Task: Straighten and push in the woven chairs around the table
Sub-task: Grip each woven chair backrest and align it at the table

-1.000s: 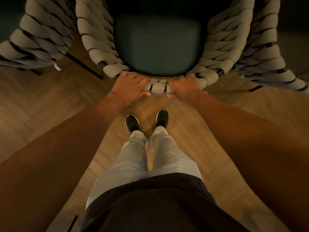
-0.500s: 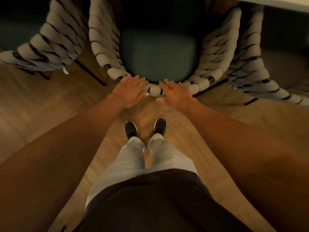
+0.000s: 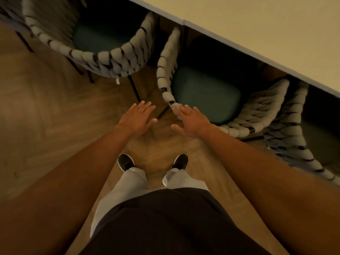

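1. A wooden floor (image 3: 46,111) in herringbone pattern lies under a pale table (image 3: 257,30), whose edge runs diagonally across the upper right.
2. The middle woven chair (image 3: 207,92) stands with its seat partly under the table; a left chair (image 3: 103,48) and a right chair (image 3: 294,126) stand close beside it.
3. To push well, I would set both palms on the backrest and press evenly, so the chair goes in straight.
4. The left hand (image 3: 137,119) is spread flat and holds nothing, apart from any chair.
5. The right hand (image 3: 192,121) is also spread; its fingertips (image 3: 179,108) seem to touch the backrest end.
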`<control>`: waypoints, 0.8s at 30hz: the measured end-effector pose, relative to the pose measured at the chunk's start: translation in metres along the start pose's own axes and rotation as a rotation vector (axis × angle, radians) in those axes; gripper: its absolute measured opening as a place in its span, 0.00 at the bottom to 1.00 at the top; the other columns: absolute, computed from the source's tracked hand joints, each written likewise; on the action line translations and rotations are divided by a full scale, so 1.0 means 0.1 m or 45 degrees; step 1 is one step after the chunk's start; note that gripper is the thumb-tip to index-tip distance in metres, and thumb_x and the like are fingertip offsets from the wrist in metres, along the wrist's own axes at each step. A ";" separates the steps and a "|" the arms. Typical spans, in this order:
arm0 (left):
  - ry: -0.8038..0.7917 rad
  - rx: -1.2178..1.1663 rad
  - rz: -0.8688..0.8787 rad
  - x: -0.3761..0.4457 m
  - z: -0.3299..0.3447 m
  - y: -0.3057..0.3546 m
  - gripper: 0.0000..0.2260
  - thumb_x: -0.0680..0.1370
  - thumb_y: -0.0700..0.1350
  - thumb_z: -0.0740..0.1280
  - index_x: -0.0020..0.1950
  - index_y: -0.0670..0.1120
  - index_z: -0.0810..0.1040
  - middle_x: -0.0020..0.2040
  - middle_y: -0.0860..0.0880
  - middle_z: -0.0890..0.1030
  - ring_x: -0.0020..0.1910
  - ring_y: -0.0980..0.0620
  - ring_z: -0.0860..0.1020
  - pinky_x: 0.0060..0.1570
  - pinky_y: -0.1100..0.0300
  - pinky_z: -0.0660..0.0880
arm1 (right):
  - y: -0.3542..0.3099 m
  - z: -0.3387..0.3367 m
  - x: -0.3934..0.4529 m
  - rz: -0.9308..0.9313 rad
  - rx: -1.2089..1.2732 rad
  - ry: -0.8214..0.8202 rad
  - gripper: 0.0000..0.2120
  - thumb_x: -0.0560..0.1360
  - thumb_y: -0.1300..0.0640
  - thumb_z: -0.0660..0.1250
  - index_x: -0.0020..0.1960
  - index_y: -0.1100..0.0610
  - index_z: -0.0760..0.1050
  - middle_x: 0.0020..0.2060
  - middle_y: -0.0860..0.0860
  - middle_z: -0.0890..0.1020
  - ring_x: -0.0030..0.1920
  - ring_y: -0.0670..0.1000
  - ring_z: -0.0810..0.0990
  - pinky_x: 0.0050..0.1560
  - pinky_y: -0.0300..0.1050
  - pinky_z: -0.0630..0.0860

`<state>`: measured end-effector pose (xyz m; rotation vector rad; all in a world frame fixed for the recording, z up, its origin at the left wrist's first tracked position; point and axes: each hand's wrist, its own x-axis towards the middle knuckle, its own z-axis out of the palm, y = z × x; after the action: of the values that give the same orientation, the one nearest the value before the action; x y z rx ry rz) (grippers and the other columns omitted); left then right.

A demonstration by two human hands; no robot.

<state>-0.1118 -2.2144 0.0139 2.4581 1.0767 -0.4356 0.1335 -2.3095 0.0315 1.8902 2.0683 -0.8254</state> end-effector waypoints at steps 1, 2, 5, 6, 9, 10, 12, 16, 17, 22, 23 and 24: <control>0.003 -0.022 -0.042 -0.08 0.01 -0.14 0.30 0.83 0.64 0.50 0.82 0.51 0.54 0.82 0.48 0.55 0.82 0.47 0.50 0.79 0.47 0.48 | -0.13 -0.04 0.09 -0.023 -0.017 -0.004 0.37 0.81 0.33 0.53 0.83 0.50 0.47 0.82 0.54 0.51 0.81 0.57 0.50 0.79 0.60 0.49; 0.004 -0.040 -0.082 -0.17 0.03 -0.28 0.30 0.83 0.63 0.50 0.82 0.51 0.54 0.82 0.48 0.55 0.82 0.47 0.50 0.79 0.47 0.48 | -0.26 -0.08 0.19 -0.040 -0.034 -0.015 0.37 0.81 0.33 0.52 0.83 0.50 0.47 0.82 0.54 0.51 0.81 0.56 0.50 0.79 0.59 0.49; 0.020 -0.078 -0.173 -0.45 0.06 -0.70 0.30 0.83 0.63 0.51 0.82 0.50 0.55 0.82 0.48 0.56 0.81 0.47 0.52 0.78 0.47 0.49 | -0.70 -0.16 0.51 -0.056 -0.076 -0.058 0.36 0.82 0.33 0.50 0.83 0.49 0.45 0.82 0.53 0.50 0.81 0.56 0.48 0.80 0.58 0.48; 0.029 -0.092 -0.191 -0.56 0.06 -0.84 0.30 0.83 0.62 0.52 0.82 0.50 0.56 0.82 0.48 0.56 0.81 0.47 0.52 0.78 0.47 0.49 | -0.87 -0.17 0.60 -0.057 -0.078 -0.063 0.36 0.82 0.33 0.50 0.83 0.48 0.45 0.82 0.53 0.50 0.81 0.56 0.48 0.80 0.58 0.48; 0.074 -0.159 -0.245 -0.87 0.04 -1.31 0.29 0.84 0.61 0.54 0.82 0.49 0.57 0.82 0.47 0.57 0.81 0.46 0.52 0.78 0.47 0.49 | -1.40 -0.20 0.91 -0.087 -0.098 -0.071 0.36 0.82 0.33 0.50 0.83 0.48 0.45 0.82 0.53 0.50 0.81 0.55 0.48 0.80 0.58 0.47; 0.091 -0.179 -0.268 -0.96 0.02 -1.47 0.28 0.84 0.60 0.55 0.82 0.49 0.58 0.82 0.47 0.57 0.81 0.46 0.52 0.78 0.47 0.49 | -1.58 -0.21 1.02 -0.097 -0.112 -0.077 0.36 0.82 0.33 0.50 0.83 0.48 0.45 0.82 0.53 0.51 0.81 0.55 0.48 0.80 0.58 0.47; 0.119 -0.202 -0.307 -1.13 -0.03 -1.77 0.28 0.84 0.59 0.55 0.82 0.49 0.58 0.82 0.47 0.57 0.81 0.46 0.53 0.78 0.47 0.49 | -1.92 -0.25 1.22 -0.112 -0.132 -0.090 0.36 0.82 0.34 0.50 0.83 0.48 0.45 0.82 0.53 0.51 0.81 0.55 0.48 0.80 0.57 0.47; 0.122 -0.197 -0.364 -1.42 -0.14 -2.33 0.28 0.85 0.59 0.54 0.82 0.49 0.56 0.82 0.48 0.55 0.81 0.47 0.51 0.79 0.48 0.48 | -2.52 -0.32 1.58 -0.151 -0.147 -0.078 0.35 0.82 0.34 0.49 0.83 0.49 0.45 0.82 0.53 0.51 0.81 0.55 0.48 0.80 0.57 0.47; 0.121 -0.200 -0.374 -1.48 -0.16 -2.46 0.28 0.85 0.59 0.54 0.82 0.49 0.55 0.82 0.48 0.55 0.82 0.47 0.51 0.79 0.48 0.48 | -2.65 -0.35 1.66 -0.163 -0.152 -0.078 0.35 0.82 0.34 0.49 0.83 0.49 0.45 0.82 0.53 0.51 0.81 0.55 0.48 0.80 0.57 0.47; 0.143 -0.243 -0.417 -1.64 -0.18 -2.95 0.28 0.84 0.59 0.53 0.82 0.49 0.55 0.82 0.48 0.55 0.82 0.46 0.51 0.79 0.47 0.49 | -3.11 -0.50 2.03 -0.225 -0.189 -0.105 0.35 0.83 0.34 0.48 0.83 0.49 0.45 0.82 0.53 0.50 0.81 0.56 0.47 0.80 0.57 0.46; 0.153 -0.247 -0.423 -1.64 -0.18 -3.03 0.28 0.84 0.59 0.53 0.82 0.49 0.56 0.82 0.48 0.55 0.81 0.46 0.52 0.79 0.46 0.50 | -3.16 -0.53 2.11 -0.237 -0.198 -0.113 0.35 0.83 0.35 0.48 0.83 0.49 0.44 0.82 0.53 0.50 0.81 0.56 0.47 0.80 0.57 0.46; 0.163 -0.247 -0.426 -1.64 -0.19 -3.11 0.28 0.84 0.59 0.54 0.82 0.49 0.56 0.82 0.47 0.56 0.81 0.46 0.52 0.79 0.46 0.50 | -3.21 -0.57 2.19 -0.246 -0.204 -0.118 0.35 0.83 0.35 0.48 0.83 0.49 0.44 0.82 0.53 0.50 0.81 0.56 0.47 0.79 0.57 0.46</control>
<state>-0.4494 -2.1159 0.0247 2.1653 1.5171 -0.2592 -0.1977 -2.0986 0.0463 1.5602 2.2121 -0.7471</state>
